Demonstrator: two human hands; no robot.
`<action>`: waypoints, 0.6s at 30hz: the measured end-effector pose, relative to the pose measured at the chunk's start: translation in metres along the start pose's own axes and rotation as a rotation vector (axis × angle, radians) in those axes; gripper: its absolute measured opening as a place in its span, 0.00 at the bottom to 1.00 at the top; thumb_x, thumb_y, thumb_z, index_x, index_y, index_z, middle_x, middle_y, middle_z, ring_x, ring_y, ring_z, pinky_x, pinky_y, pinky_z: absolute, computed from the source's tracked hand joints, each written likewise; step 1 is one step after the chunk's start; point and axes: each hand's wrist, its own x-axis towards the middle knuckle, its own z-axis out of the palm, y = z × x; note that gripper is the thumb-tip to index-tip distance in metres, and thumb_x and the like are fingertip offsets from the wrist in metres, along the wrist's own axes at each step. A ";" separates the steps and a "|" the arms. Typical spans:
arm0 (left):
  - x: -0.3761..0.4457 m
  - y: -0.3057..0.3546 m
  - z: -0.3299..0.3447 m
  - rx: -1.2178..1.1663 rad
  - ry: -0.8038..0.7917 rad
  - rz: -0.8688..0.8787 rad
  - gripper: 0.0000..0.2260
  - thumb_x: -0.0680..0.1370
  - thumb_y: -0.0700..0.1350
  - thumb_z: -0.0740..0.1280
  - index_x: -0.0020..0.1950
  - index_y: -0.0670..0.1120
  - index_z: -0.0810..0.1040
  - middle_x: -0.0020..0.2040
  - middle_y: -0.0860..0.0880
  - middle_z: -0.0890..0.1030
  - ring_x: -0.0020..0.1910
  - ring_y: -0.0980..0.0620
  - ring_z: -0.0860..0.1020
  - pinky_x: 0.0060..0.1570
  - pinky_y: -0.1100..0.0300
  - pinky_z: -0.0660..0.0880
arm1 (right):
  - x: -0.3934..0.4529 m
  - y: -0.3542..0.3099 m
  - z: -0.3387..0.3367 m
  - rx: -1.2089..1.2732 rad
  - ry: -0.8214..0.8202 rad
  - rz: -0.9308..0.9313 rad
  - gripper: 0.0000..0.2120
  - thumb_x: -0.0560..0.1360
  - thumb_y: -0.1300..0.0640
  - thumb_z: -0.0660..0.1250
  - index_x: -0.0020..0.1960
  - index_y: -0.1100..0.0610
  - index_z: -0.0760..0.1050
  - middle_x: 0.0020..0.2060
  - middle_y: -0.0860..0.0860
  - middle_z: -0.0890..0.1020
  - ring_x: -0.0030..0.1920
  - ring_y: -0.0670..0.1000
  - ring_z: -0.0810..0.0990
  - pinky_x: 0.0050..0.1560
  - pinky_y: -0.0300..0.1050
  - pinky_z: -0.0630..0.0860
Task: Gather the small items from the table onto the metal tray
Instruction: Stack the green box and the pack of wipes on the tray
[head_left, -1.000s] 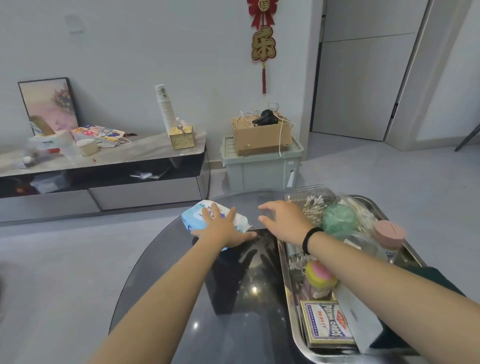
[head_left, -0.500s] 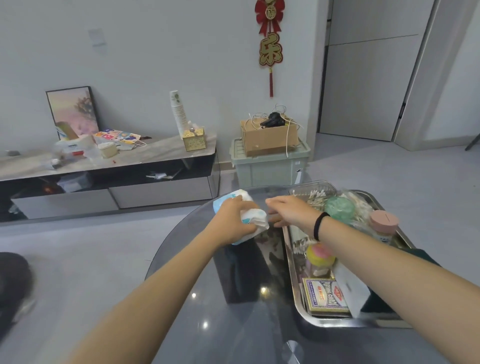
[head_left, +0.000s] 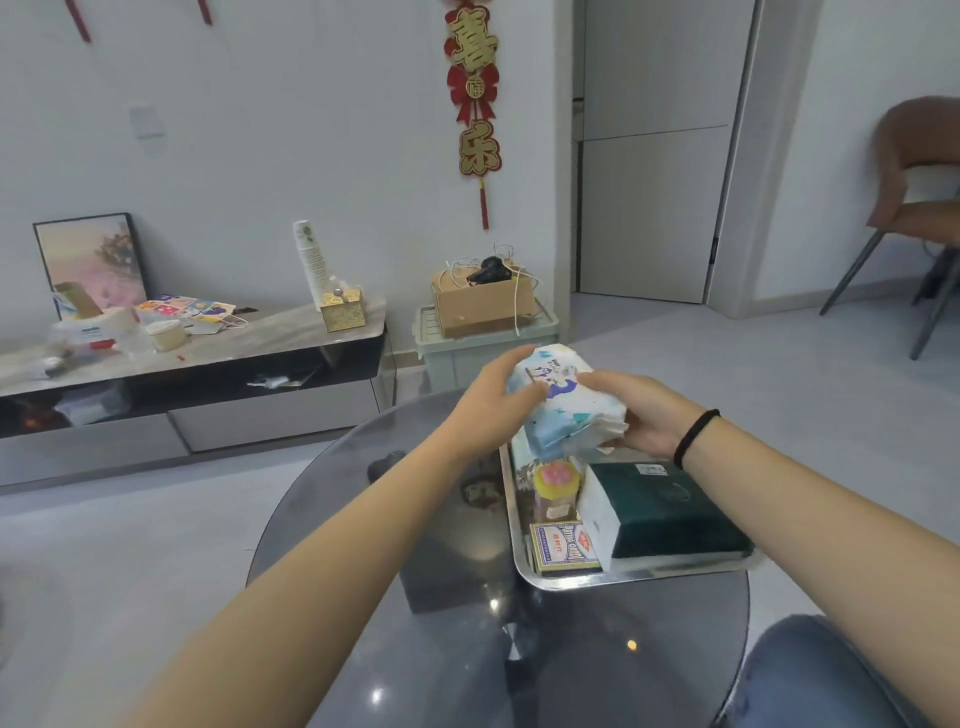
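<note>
Wipes pack (head_left: 563, 402), long axis tilted far-left to near-right, is gripped by left hand (head_left: 493, 402) and right hand (head_left: 636, 415) above tray (head_left: 511, 525), which is crowded with card box (head_left: 563, 548) and green box (head_left: 670, 512).
</note>
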 end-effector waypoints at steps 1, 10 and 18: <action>0.004 0.000 0.008 -0.053 0.027 -0.047 0.22 0.80 0.45 0.61 0.73 0.50 0.63 0.70 0.47 0.70 0.60 0.53 0.75 0.55 0.58 0.77 | -0.005 -0.002 -0.009 -0.026 0.040 -0.002 0.08 0.77 0.57 0.61 0.54 0.59 0.73 0.44 0.55 0.84 0.38 0.51 0.84 0.34 0.43 0.81; 0.029 0.003 0.042 -0.125 -0.161 -0.435 0.21 0.76 0.55 0.66 0.64 0.45 0.72 0.53 0.45 0.80 0.45 0.47 0.76 0.44 0.58 0.74 | -0.037 -0.015 -0.078 -0.152 0.004 0.188 0.12 0.76 0.57 0.62 0.58 0.61 0.73 0.42 0.56 0.86 0.38 0.52 0.85 0.36 0.44 0.82; 0.014 0.000 0.058 0.116 -0.156 -0.455 0.23 0.74 0.56 0.69 0.56 0.38 0.74 0.46 0.42 0.81 0.35 0.45 0.80 0.39 0.53 0.81 | -0.026 -0.004 -0.089 -0.574 0.234 -0.073 0.19 0.69 0.54 0.73 0.59 0.55 0.77 0.48 0.51 0.83 0.43 0.47 0.83 0.38 0.39 0.79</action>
